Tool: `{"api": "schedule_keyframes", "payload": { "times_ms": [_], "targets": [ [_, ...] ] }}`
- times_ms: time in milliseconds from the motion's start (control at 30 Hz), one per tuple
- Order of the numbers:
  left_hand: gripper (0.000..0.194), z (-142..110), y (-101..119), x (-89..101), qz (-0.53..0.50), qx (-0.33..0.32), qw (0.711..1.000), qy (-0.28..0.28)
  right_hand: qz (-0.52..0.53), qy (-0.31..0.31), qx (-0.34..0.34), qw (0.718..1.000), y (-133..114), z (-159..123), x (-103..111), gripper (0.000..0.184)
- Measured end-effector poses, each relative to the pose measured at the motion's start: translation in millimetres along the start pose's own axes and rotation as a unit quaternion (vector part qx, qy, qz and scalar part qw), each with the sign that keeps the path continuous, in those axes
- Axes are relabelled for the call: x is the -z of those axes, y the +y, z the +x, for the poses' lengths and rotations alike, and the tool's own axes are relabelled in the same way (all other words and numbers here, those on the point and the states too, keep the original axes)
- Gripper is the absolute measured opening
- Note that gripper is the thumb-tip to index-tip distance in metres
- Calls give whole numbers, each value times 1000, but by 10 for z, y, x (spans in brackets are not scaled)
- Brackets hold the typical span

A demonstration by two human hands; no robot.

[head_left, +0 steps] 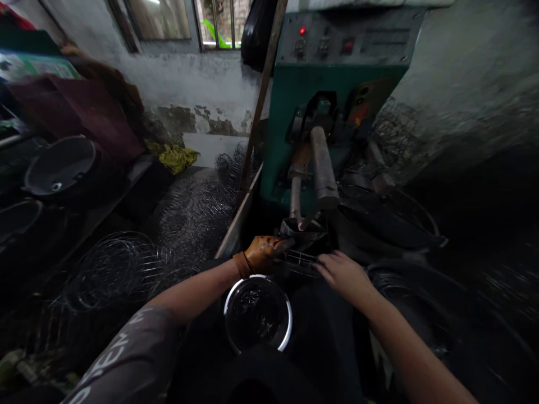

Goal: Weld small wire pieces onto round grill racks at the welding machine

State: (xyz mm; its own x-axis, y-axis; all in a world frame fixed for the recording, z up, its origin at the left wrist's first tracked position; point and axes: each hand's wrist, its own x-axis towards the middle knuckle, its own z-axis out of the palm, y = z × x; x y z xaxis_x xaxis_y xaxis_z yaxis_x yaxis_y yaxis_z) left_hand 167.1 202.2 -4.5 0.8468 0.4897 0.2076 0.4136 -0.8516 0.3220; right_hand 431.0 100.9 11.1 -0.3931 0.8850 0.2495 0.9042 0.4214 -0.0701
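Wire piece (300, 259) positioned under welder (316, 168).
Gloved left hand (263, 253) grips it, right hand (342, 273) rests flat; next: align precisely.

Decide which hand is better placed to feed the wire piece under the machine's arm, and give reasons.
Probably the left hand: gloved, it grips the wire piece nearest the machine's arm. The bare right hand only rests on its nearer edge.

hands: 2, one gloved (263, 252), one bare (343, 275) | shiny ring (257, 313): 1 | machine (337, 106): 1, red lamp (302, 30): 1 lit | dark tubs (61, 165): 2 | wire-frame piles (122, 269): too tangled to count
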Motion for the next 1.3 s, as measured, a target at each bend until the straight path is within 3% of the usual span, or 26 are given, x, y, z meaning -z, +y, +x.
{"api": "schedule_keyframes", "payload": {
  "times_ms": [233, 400, 600, 1300],
  "targets": [
    [69, 10, -31, -98, -36, 23, 998, 43, 69, 41, -21, 997, 110, -7, -190, 40],
    [70, 132, -138, -92, -29, 55, 996, 65, 85, 51, -40, 994, 224, 205, -122, 37],
    [70, 250, -203, -3, -19, 74, 994, 75, 81, 59, -16, 995, 320, 401, -74, 34],
    [64, 450, -338, -46, -2, 88, 992, 86, 102, 68, -72, 990, 509, 621, -110, 35]
  ]
}}
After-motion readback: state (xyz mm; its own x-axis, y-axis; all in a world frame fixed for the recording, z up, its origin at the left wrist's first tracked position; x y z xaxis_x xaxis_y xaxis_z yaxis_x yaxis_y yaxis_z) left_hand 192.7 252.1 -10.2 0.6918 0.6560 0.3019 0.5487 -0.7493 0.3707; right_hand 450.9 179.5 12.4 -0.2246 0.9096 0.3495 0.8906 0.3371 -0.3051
